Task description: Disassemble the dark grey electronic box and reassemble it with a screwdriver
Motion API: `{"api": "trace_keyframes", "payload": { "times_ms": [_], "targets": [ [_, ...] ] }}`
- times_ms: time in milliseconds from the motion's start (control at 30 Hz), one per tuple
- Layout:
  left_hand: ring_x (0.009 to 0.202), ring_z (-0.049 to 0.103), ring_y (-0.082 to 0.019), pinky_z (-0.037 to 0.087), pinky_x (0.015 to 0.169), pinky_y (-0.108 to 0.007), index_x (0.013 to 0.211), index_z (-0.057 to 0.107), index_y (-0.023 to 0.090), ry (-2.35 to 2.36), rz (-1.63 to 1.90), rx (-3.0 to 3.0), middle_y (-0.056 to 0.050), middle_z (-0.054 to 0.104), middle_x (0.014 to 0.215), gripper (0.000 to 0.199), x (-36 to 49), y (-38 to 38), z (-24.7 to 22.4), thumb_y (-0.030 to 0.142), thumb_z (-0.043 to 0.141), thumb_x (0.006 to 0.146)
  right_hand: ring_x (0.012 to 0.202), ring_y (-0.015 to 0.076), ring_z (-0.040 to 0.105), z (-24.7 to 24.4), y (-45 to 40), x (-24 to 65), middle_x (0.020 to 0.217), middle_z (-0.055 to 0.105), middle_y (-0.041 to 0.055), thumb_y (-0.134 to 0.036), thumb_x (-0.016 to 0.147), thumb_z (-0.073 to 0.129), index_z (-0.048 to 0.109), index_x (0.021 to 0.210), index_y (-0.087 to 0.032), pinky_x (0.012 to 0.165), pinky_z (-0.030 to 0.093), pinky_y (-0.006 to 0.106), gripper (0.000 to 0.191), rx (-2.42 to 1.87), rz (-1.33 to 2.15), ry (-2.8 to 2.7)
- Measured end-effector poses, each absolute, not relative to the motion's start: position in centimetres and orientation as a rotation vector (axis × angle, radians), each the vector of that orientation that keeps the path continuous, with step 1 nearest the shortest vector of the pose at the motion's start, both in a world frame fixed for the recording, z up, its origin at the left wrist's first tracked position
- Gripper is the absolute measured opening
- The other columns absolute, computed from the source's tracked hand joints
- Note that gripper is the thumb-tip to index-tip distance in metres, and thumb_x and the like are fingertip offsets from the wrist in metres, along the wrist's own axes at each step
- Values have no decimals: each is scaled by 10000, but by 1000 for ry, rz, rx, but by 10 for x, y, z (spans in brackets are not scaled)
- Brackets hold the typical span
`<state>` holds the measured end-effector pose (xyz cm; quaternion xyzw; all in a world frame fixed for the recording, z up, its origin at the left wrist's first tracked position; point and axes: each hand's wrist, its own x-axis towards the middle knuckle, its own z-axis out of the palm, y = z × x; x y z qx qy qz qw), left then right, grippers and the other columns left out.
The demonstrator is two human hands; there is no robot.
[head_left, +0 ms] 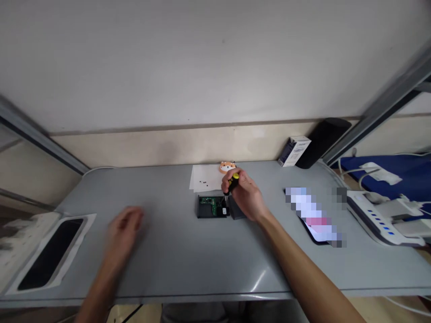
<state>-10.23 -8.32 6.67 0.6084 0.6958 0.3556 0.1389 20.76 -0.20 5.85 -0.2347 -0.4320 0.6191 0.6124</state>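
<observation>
Centrally, right hand gripping black-and-yellow screwdriver over open black-cased green circuit board, blurred left hand well apart, its grip unclear.

The right hand holds a black-and-yellow screwdriver over the open device on the worktop.

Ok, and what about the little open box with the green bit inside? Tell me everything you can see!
The open box is a black, shallow rectangle, maybe plastic, lying flat on the grey table. Inside are a green circuit board and dark parts, one with a small white mark. The right hand points a black-and-yellow screwdriver at its right side; I can't tell whether the tip touches.
</observation>
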Motion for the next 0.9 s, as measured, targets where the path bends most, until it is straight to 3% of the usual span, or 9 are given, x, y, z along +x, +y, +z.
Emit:
{"api": "trace_keyframes", "payload": {
  "times_ms": [67,100,167,267,400,600,700,800,900],
  "targets": [
    [715,635,-184,558,677,-304,811,655,195,1734,977,1908,-21,674,759,442,-75,-51,50,540,467,1015,623,165,428,58,-3,203,712,466,-22,-650,919,646,571,908,-264,629,376,331,394,-519,1402,-955],
    [765,652,-198,564,723,-316,838,670,207,1554,943,2011,-31,702,809,387,-58,-38,44,523,505,987,604,160,406,58,-4,201,687,444,-37,-652,921,649,552,924,-274,619,357,322,390,-510,1383,-941],
    [1023,680,-249,550,958,-396,1056,708,227,1254,860,2249,-67,745,1075,250,-25,-22,36,432,623,941,571,150,364,58,-4,198,643,417,-62,-621,915,687,508,916,-285,605,321,309,381,-505,1356,-940],
    [1217,643,-312,486,1094,-481,1294,643,271,1068,658,2434,-81,717,1279,507,8,-11,27,348,811,823,585,151,395,59,-3,200,643,469,-57,-564,904,733,480,858,-272,619,328,313,389,-527,1347,-987],
    [1200,672,-310,519,1056,-476,1284,631,268,1078,691,2425,-81,727,1291,498,16,-7,11,273,825,825,711,193,519,61,0,207,783,573,19,-618,874,723,578,831,-241,688,414,362,407,-575,1377,-1044],
    [1199,687,-276,509,1095,-479,1066,698,260,1021,716,2476,-56,744,1281,260,11,-4,3,269,842,849,603,171,420,58,-3,200,691,447,-27,-649,932,626,559,908,-270,617,378,347,385,-543,1372,-935],
    [1206,690,-268,514,1104,-471,1053,721,253,984,732,2505,-60,740,1303,248,11,-3,3,261,858,846,585,158,374,56,-2,198,661,405,-54,-610,886,725,507,908,-287,602,346,319,390,-547,1354,-914],
    [1201,700,-266,514,1113,-470,1042,730,241,949,765,2520,-67,745,1294,235,11,-2,4,254,861,846,653,166,447,57,0,202,714,490,-29,-570,849,785,512,862,-273,647,384,324,403,-569,1343,-914],
    [1205,704,-269,491,1145,-493,1032,734,246,934,749,2511,-65,745,1300,209,10,-2,7,273,850,861,706,181,490,59,1,203,795,521,11,-593,910,692,567,869,-256,682,420,349,361,-597,1377,-914]
  ]
}}
